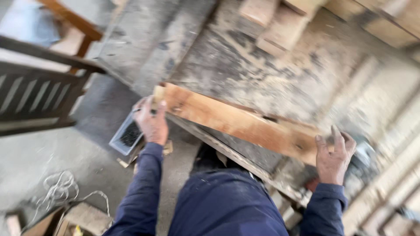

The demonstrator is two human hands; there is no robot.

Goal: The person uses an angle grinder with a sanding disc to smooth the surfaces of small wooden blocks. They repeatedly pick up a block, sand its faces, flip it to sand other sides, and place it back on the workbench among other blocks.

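A long, flat, reddish-brown wooden plank spans the worn grey workbench edge, its ends clasped by the left hand and right hand.

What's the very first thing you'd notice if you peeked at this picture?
A long reddish wooden plank stretching across the middle, gripped at its ends by the left hand and the right hand. It lies over the edge of a worn, dusty grey workbench. Next you might spot the loose wood blocks at the top and the dark slatted wooden frame on the left.
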